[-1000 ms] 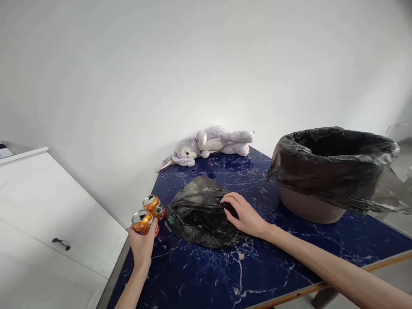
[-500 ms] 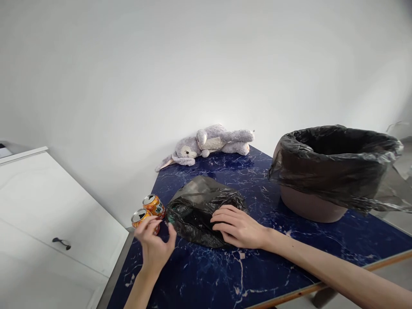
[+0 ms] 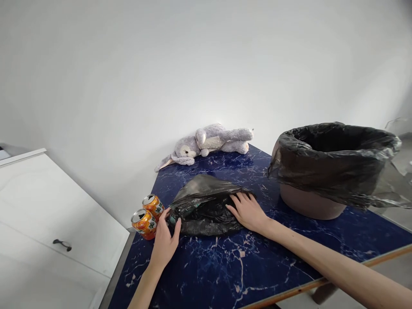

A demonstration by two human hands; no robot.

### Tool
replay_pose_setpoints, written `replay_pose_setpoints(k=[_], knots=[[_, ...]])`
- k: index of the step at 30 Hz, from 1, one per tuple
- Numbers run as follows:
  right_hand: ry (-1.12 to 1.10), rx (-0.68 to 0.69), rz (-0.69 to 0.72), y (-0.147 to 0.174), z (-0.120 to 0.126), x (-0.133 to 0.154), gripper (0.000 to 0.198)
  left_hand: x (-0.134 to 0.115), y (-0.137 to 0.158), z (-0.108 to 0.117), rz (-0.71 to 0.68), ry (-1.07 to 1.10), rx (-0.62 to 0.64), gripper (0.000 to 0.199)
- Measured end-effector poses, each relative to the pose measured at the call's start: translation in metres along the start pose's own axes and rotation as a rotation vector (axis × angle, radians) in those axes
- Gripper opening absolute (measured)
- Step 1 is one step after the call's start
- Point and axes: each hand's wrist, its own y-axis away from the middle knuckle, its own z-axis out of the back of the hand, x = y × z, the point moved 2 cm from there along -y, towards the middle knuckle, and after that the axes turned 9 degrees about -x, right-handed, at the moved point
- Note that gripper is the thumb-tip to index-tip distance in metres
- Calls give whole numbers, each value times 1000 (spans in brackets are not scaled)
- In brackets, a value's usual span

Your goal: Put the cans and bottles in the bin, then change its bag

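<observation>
A crumpled black plastic bag lies on the blue marbled table, its mouth gaping toward me. My left hand is at the bag's left end, with the bag's edge between thumb and fingers. At the right end, my right hand rests on the bag with spread, outstretched fingers. What is inside the bag's dark folds is hard to make out; a greenish patch shows there. Just left of my left hand stand two orange drink cans, a nearer can and a farther can, both upright with opened tops.
A grey plush rabbit lies on its side along the table's back edge. On the right stands a brown bin lined with a black bag that drapes over its rim. A white cabinet is left of the table.
My left hand has moved from in front of the cans rightward to the bag's left end. My right hand has shifted right and back, and the bag's mouth is stretched wider.
</observation>
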Motion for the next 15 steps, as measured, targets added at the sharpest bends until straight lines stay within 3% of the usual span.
replay_pose_setpoints(k=[7, 15], knots=[[-8, -46, 61, -13, 17, 17, 25, 7, -3, -1, 67, 30, -79, 52], [-298, 41, 204, -20, 38, 38, 20, -7, 2, -3, 61, 74, 148, 41]])
